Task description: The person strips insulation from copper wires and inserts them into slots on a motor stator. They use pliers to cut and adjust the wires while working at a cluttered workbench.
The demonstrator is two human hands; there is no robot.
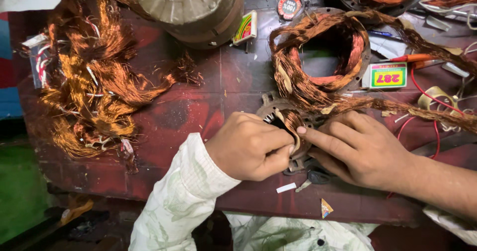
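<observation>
A small metal motor stator lies near the front edge of the dark red bench. A loop of copper winding wire rises out of it. My left hand is closed on that loop from the left. My right hand presses on the same loop from the right, index fingertip against the wire. The long copper wire bundle trails away to the right from the stator.
A tangled heap of old copper wire covers the bench's left. A grey motor housing stands at the back, a coiled copper winding behind the stator. Small boxes, a red wire and tape lie at the right.
</observation>
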